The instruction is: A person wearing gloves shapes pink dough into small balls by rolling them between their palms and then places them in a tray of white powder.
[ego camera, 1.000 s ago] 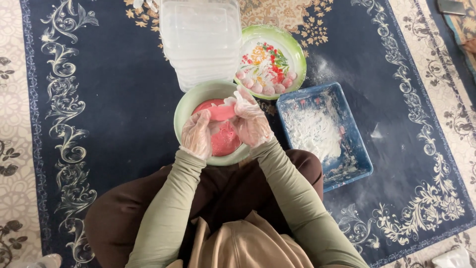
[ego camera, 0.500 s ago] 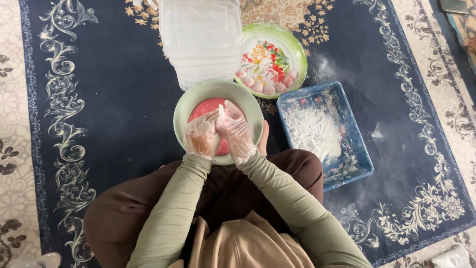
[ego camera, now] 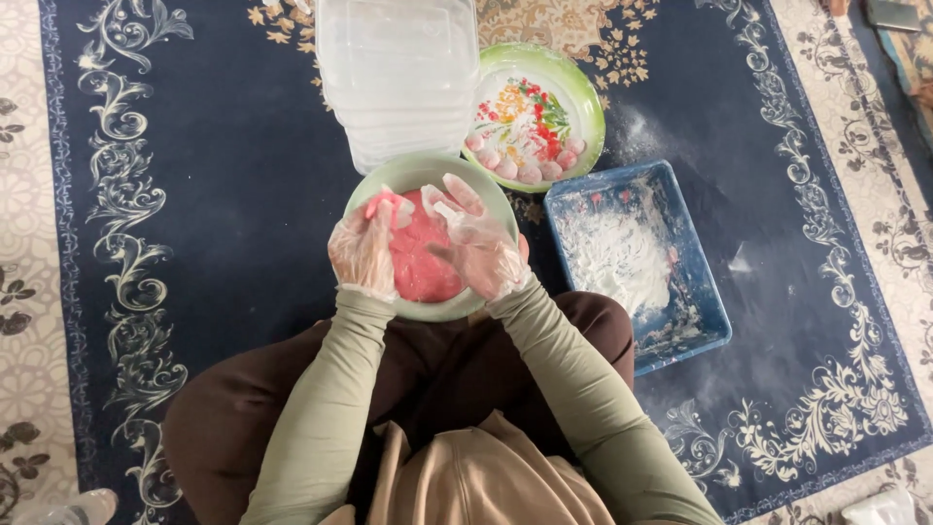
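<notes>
Pink dough point(ego camera: 420, 262) fills the pale green bowl point(ego camera: 428, 173), which sits on the dark blue patterned rug point(ego camera: 224, 194) just in front of the seated person's knees, close enough for both arms to work without stretching.

Head view: the left hand point(ego camera: 364, 248), in a thin clear glove, is curled around a small pink lump pinched at its fingertips point(ego camera: 381, 206). The right hand point(ego camera: 481, 248), gloved too, hovers over the dough with fingers loosely spread and nothing clearly clasped.

At 1 o'clock from the bowl a flowered green-rimmed plate point(ego camera: 583, 92) holds a row of small pink balls. At 3 o'clock a blue tray point(ego camera: 714, 311) of white flour lies within right-hand reach. At 12 o'clock a stack of clear plastic containers point(ego camera: 398, 78) nearly touches the bowl rim, leaving little room forward. Bare rug lies at 9 o'clock.
</notes>
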